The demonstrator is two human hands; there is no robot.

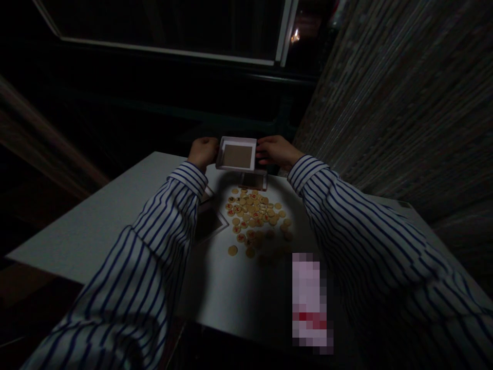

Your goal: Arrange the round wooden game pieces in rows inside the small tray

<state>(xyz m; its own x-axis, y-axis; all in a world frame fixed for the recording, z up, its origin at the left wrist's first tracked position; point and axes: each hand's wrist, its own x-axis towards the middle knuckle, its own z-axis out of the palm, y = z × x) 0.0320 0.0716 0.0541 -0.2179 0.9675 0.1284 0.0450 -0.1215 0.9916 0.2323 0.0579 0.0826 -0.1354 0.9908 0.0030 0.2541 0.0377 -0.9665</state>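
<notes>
Shallow box point(238, 155) sits raised between the left fingers point(213, 147) and right fingers point(265, 146), which grasp its opposite sides; just below them lies a dark-bottomed tray point(253, 180), farther below, scattered round pieces point(251, 209) on the counter point(227, 298).

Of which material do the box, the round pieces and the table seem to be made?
Box: probably matte cardboard, judging by thin, straight walls and dull brown inside.
Round pieces: perhaps wood, possibly plastic; pale tan, smooth-looking, some with red marks.
Table: smooth white top, perhaps laminate; dim light leaves it open.
</notes>
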